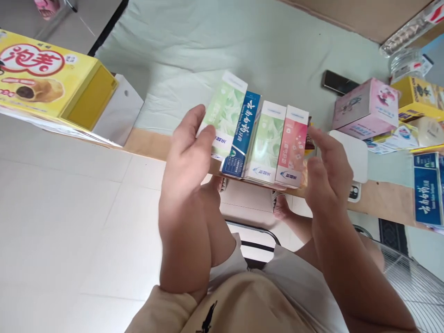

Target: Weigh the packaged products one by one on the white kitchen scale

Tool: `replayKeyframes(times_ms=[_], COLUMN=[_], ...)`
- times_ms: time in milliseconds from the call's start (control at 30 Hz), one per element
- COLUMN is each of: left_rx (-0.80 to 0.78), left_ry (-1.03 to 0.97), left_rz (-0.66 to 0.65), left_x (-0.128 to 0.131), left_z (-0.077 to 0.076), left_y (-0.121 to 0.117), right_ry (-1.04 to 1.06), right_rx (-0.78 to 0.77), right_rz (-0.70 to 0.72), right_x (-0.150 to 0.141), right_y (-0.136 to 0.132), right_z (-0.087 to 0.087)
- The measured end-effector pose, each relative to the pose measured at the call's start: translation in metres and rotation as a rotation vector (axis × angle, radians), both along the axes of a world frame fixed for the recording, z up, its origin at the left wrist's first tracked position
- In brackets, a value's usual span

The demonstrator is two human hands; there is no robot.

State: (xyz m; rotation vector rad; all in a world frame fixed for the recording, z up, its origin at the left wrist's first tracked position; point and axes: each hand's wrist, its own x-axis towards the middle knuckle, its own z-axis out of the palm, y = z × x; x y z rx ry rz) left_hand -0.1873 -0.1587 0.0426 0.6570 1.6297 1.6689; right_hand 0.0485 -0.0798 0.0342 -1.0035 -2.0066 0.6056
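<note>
A row of several toothpaste boxes is squeezed between my two hands above the bed's wooden edge (pixel 149 141). From the left they are a green box (pixel 225 113), a blue box (pixel 243 134), a second green box (pixel 267 141) and a pink box (pixel 293 145). My left hand (pixel 189 152) presses flat against the left end of the row, fingers extended. My right hand (pixel 326 171) presses against the right end, fingers slightly curled. Something dark red (pixel 310 134) shows behind the pink box.
A yellow snack box (pixel 45 78) lies at the left beside a white bag (pixel 120 108). On the pale green sheet (pixel 243 41) lie a black phone (pixel 338 83), a pink box (pixel 367 108), yellow boxes (pixel 421 95), a white device (pixel 354 152) and another blue toothpaste box (pixel 428 187). White floor tiles lie below.
</note>
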Motion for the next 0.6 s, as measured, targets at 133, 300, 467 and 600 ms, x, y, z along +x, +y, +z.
replayKeyframes(times_ms=[133,300,467,600], left_rx=[-0.024,-0.037,0.106,0.134], left_ry=[-0.021,0.119,0.157,0.083], left_rz=[-0.220,-0.214,-0.265,-0.256], left_x=[-0.010,-0.018,-0.010,0.003], left_z=[-0.007,-0.034,-0.060,-0.056], left_y=[-0.009,-0.003,0.023,0.033], right_ry=[-0.026,-0.057,-0.119,-0.177], right_rx=[0.004,-0.066,-0.141,-0.273], right_rz=[-0.099,-0.128,-0.139,-0.208], right_x=[0.005,0.003,-0.003,-0.003], right_y=[0.004,0.008,0.008,0.013], right_z=[-0.014,-0.025,-0.027,-0.030])
